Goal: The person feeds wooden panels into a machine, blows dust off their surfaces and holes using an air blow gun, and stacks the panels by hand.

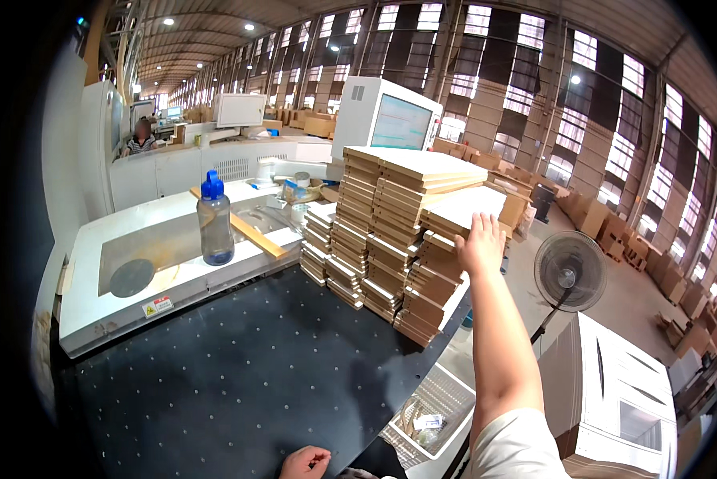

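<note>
Several stacks of white-faced boards with brown edges (386, 259) stand on the far right part of a black table dotted with small studs (239, 375). My right arm reaches forward, and my right hand (483, 246) lies with fingers stretched out on the top board (462, 209) of the rightmost stack. Whether the palm presses on it or only touches it, I cannot tell. Low in the picture, at the near edge of the table, is my left hand (305, 463), its fingers curled in and nothing seen in them. Part of that hand is cut off by the picture's lower edge.
Left of the stacks, a dark bottle with a blue lid (215, 219) and a wooden strip (254, 234) rest on a white machine bed (87, 307). Behind stands a monitor (402, 120). To the right are a fan (570, 271), a white basket (450, 399) and a white panel stack (622, 375).
</note>
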`<state>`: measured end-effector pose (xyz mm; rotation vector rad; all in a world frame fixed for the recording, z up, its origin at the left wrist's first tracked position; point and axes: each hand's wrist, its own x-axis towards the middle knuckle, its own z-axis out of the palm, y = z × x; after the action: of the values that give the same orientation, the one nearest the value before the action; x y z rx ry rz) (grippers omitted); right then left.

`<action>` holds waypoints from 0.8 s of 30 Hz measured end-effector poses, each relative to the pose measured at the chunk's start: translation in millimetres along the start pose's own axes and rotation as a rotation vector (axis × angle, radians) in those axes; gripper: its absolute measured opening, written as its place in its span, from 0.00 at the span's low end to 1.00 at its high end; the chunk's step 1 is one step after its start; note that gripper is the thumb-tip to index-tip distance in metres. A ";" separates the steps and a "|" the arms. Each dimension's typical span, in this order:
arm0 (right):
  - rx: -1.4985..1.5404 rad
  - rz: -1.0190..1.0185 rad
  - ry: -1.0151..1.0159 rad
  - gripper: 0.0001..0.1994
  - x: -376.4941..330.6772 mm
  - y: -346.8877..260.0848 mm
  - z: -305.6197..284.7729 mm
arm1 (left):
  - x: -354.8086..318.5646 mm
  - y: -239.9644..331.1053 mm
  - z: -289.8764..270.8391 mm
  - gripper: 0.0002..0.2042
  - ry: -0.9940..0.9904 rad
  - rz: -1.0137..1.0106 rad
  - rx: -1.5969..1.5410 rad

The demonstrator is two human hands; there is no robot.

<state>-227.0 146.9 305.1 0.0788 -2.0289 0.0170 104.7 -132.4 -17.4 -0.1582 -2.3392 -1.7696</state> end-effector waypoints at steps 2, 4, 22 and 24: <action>0.010 0.049 -0.176 0.22 9.0 -7.2 3.6 | -10.6 -68.5 2.7 0.07 -0.063 -0.024 -0.018; -0.013 0.097 -0.354 0.19 10.2 -3.8 5.9 | -8.8 -78.5 7.2 0.07 -0.072 -0.041 0.061; -0.026 0.076 -0.307 0.10 17.4 -2.0 -2.1 | 4.4 -54.7 5.2 0.10 -0.324 -0.008 0.852; 0.022 0.101 -0.225 0.11 12.5 6.3 3.3 | -1.6 -72.4 5.5 0.11 -0.251 -0.025 0.692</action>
<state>-235.8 152.4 315.0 -0.0083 -2.2561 0.0976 90.7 -147.0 -87.2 -0.2476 -2.9839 -0.8931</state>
